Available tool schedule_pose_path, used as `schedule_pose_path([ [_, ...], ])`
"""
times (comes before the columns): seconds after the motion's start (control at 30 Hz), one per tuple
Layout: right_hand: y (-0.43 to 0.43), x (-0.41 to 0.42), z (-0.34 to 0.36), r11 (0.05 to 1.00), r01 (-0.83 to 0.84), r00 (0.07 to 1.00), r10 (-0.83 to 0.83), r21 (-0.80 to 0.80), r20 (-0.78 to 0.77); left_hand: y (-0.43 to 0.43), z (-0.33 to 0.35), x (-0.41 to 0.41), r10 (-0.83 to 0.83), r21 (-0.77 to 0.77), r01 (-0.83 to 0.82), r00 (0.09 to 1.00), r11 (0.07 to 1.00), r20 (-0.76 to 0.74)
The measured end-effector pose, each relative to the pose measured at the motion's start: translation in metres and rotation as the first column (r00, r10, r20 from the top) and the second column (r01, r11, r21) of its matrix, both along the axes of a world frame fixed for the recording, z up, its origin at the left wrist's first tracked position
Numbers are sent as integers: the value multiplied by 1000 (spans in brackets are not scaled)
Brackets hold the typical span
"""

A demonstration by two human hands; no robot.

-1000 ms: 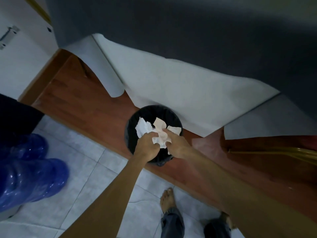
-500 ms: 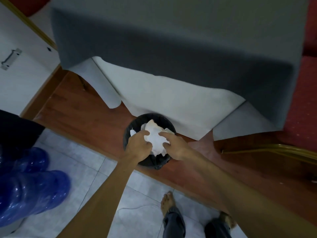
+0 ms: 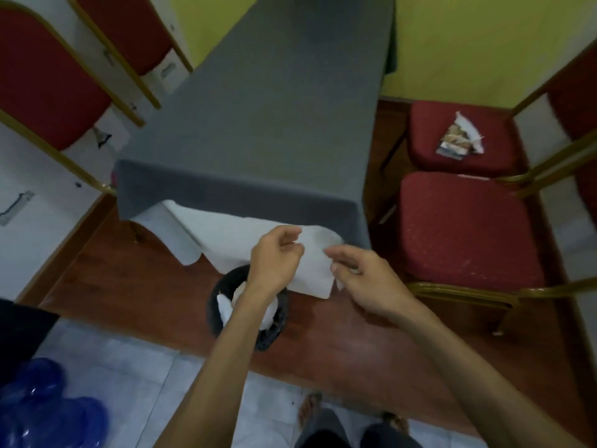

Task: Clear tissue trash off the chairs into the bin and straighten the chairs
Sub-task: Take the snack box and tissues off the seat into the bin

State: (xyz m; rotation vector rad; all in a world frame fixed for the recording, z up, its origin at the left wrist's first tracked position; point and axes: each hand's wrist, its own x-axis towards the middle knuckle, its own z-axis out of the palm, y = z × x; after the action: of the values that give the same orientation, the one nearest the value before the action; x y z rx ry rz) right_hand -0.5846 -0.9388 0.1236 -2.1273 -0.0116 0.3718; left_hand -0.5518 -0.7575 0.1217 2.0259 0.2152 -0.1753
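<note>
Bin (image 3: 215,313): black, round, standing on the wooden floor strip (image 3: 129,286) just before the near end of the grey-covered table (image 3: 268,124), partly hidden by the left forearm. Contents: crumpled white tissue (image 3: 224,307), several pieces, one peak pointing up toward the rim at the left side; no clear long axis.

Left hand (image 3: 274,257): above the bin, fingers curled loosely inward, thumb and fingertips close together, nothing seen between them. Tissue lay below the hand, apart from the fingers.

Right hand (image 3: 365,276): to the right of the bin, above the floor strip, fingers half-curled; a small white scrap (image 3: 339,283) showed at the thumb, whether pinched could not be told.

Near chair (image 3: 462,231): red seat, gold frame, beside the table's right edge; seat bare.

Far chair (image 3: 429,124): red seat, holding a crumpled wad of paper trash (image 3: 460,137), its long axis running toward the seat's far edge.
</note>
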Motion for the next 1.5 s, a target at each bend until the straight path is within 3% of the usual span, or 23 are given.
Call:
schedule_pose_path([
  [0.17,-63,4,63,981,189,975,-181,-45,131,-73,63,23,-302,53,298,946,953,115],
  [0.47,-172,16,135,885,451,876,-413,-120,248,-177,130,81,-534,157,512,830,844,164],
  [0.7,-265,70,119,852,505,859,-480,-138,178,-263,118,153,-630,167,616,775,770,50],
  [0.97,-400,206,21,858,498,864,-503,-125,-6,-387,43,289,-578,99,607,786,788,-218],
  [1.2,-503,333,-70,848,467,846,-511,-250,-153,-477,-44,394,-366,24,403,853,915,-372],
  [1.37,-546,428,-127,806,541,789,-585,-239,-189,-528,-107,463,-223,77,268,903,960,-367],
  [1.5,-557,493,-167,818,568,797,-575,-91,-186,-563,-154,506,-80,195,139,956,971,-283],
])
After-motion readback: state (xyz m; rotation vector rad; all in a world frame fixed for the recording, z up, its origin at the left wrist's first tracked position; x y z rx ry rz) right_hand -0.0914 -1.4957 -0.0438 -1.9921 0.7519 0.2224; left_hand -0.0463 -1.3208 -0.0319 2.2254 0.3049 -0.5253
